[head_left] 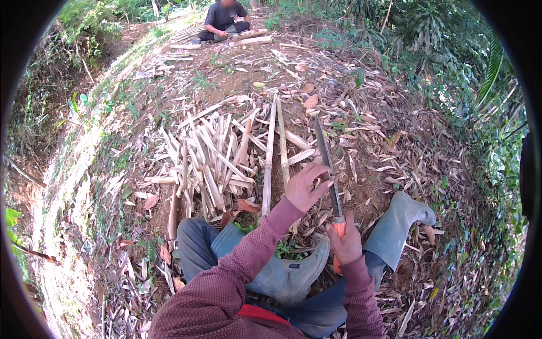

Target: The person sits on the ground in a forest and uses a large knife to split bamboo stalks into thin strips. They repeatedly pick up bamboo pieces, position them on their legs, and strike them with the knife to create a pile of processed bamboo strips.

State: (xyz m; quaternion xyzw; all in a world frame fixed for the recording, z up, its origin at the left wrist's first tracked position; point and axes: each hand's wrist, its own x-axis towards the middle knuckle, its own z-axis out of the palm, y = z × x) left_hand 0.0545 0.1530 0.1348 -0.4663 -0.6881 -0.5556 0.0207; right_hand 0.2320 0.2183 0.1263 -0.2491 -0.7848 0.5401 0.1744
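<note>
My right hand point(345, 240) is wrapped round the orange handle of a machete point(323, 144), its long dark blade pointing up and away from me. Close by the middle of the blade, my left hand point(306, 185) has its fingers bent and parted, with the tips at or against the blade's left side. Whether they touch it I cannot tell. Two long split bamboo strips point(270, 161) lie on the ground left of the blade. Beyond my left knee is a heap of short split bamboo pieces point(212, 155).
My grey-green rubber boots point(398, 226) are spread on the ground in front of me. Dry leaves cover the sloping soil. Farther up, another person point(226, 22) sits beside thicker bamboo lengths point(251, 41). Dense green plants point(429, 34) line the right side.
</note>
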